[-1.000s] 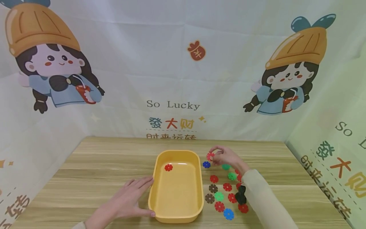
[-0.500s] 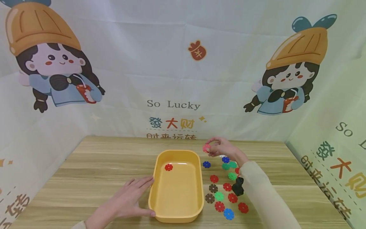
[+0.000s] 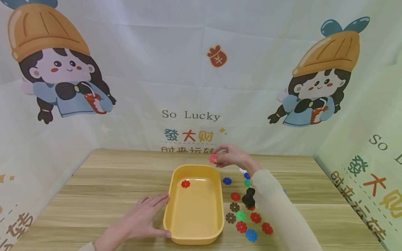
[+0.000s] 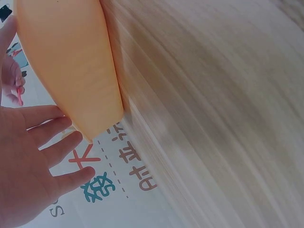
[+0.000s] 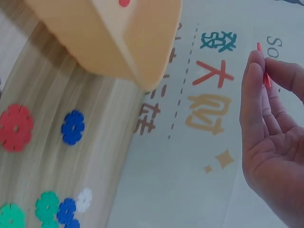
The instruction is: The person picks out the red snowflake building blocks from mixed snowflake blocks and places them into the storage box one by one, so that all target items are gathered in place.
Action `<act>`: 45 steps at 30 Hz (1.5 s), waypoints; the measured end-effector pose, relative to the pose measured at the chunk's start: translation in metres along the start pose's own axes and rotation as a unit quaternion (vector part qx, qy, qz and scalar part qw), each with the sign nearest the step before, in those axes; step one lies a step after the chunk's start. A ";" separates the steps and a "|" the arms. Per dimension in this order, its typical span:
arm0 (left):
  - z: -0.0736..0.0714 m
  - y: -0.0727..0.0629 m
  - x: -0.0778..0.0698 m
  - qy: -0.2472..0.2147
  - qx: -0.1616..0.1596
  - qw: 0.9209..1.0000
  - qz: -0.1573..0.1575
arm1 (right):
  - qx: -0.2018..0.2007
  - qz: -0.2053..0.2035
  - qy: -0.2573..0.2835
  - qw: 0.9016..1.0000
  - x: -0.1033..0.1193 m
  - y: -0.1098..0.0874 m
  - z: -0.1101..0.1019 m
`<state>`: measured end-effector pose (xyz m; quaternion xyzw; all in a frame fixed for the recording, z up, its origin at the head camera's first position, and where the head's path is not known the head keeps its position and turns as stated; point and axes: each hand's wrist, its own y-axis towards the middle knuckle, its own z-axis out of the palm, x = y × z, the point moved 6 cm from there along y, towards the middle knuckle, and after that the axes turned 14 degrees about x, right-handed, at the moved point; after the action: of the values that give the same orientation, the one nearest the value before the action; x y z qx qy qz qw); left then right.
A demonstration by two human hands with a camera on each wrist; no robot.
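A yellow tray (image 3: 193,240) stands on the table with one red notched disc (image 3: 185,183) lying inside it. My left hand (image 3: 138,219) rests against the tray's left side, its fingers fairly straight; the left wrist view shows those fingers (image 4: 50,135) touching the tray's wall. Another notched disc, pinkish red (image 3: 213,159), is pinched between the thumb and finger of my right hand (image 3: 232,157). That hand is raised just beyond the tray's far right corner. In the right wrist view the pinched disc (image 5: 267,78) appears edge-on.
Right of the tray lie several loose notched discs, among them a blue disc (image 3: 227,181), a brown disc (image 3: 230,218), a green disc (image 3: 240,215) and a red disc (image 3: 267,228). My right sleeve (image 3: 279,205) covers part of the group. A printed cloth (image 3: 135,90) hangs behind the table.
My right hand has lifted the pinkish red disc and carried it leftward and away, toward the tray's far right corner. My left hand has stayed at the tray's side.
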<state>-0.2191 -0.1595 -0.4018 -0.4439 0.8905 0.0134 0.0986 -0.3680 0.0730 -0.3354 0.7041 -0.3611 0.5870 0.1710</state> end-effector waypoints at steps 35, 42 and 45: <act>0.001 0.000 0.001 0.006 -0.005 1.000 0.003 | -0.059 0.043 0.063 0.995 -0.049 0.062 0.086; 0.000 0.000 0.000 0.010 -0.007 1.000 0.004 | -0.077 0.059 0.057 0.994 -0.063 0.063 0.096; 0.000 0.000 0.000 0.010 -0.006 1.000 0.003 | -0.081 0.063 0.049 0.993 -0.065 0.063 0.100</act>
<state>-0.2193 -0.1595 -0.4018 -0.4422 0.8926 0.0144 0.0866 -0.3457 -0.0167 -0.4344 0.6339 -0.4428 0.5992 0.2076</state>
